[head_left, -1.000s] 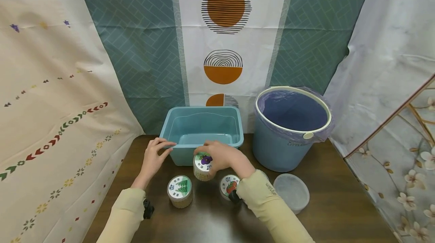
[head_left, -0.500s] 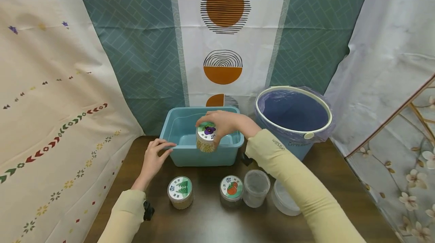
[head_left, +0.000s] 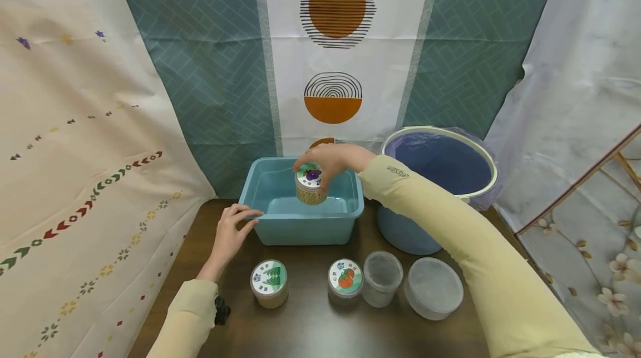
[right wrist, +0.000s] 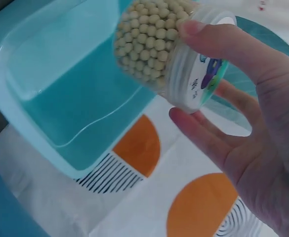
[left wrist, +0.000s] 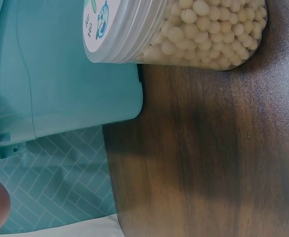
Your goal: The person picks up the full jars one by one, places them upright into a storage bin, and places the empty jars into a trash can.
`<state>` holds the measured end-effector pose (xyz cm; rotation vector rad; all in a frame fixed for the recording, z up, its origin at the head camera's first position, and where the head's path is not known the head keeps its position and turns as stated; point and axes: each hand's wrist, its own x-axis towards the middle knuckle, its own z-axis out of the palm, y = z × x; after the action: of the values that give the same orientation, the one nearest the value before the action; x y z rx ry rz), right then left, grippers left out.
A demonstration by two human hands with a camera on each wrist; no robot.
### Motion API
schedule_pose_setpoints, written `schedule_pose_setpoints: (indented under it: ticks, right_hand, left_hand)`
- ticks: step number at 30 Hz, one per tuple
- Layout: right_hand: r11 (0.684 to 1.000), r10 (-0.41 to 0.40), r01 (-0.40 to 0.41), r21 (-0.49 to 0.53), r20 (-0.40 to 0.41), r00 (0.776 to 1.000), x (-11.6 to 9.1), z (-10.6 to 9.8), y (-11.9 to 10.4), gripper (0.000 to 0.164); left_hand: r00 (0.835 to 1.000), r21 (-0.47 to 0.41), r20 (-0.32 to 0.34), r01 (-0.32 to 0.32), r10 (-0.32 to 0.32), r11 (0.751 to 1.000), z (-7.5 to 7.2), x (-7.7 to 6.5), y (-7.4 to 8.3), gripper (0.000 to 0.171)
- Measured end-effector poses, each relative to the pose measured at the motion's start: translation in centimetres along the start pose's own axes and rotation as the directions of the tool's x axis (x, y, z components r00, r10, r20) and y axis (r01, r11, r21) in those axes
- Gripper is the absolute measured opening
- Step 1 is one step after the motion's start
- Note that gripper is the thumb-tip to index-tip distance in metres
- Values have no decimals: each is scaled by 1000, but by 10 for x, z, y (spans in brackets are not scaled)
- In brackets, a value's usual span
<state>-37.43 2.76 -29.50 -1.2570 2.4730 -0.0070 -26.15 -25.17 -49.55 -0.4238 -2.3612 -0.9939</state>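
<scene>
In the head view my right hand (head_left: 330, 160) grips a clear jar (head_left: 310, 194) by its lid, above the teal plastic tub (head_left: 305, 230). The lid's label bears a purple flower, and small pale balls fill the jar (right wrist: 146, 39), tilted in the right wrist view. At the tub's near left corner, my left hand (head_left: 232, 235) pinches the rim between thumb and fingers. Closest to that hand on the table stands a similar jar (head_left: 269, 285) with a green-leaf label, its pale balls plain in the left wrist view. Most of the left hand is outside that view.
Right of centre on the brown table (head_left: 300, 336) are a tomato-label jar (head_left: 345, 283), an uncovered clear jar (head_left: 382, 280) and a round translucent container (head_left: 434, 288). A blue bin (head_left: 408, 233) with a purple liner stands behind, partly covered by my right sleeve. Patterned cloth hangs around.
My right hand has lifted the flower-label jar from in front of the tub, up and back over its opening. The left hand has stayed at the rim.
</scene>
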Motion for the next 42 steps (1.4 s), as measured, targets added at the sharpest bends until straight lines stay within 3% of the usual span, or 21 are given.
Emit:
schedule_pose_setpoints:
  ticks: [6,17,25,42]
  right_hand:
    - [996,-45,45,-72,-3,999,26,15,4,79]
    - [994,-71,73,-85,25,997,58,49,24,79]
    - [999,6,-5,-42,31,999,63,68,33,81]
    - [998,56,-56,-6,-15,998,64,66,51,82]
  left_hand:
    - [1000,26,-25,-1,2,1000,-5,-2,-4,26]
    - [1000,3,-10,15,-15,1000,-2,-1,-1,25]
    - [1000,3,-15,11,-11,1000,-1,-1,-2,24]
    - [1000,-9,-16,13,-13,1000,3,2,-3,24]
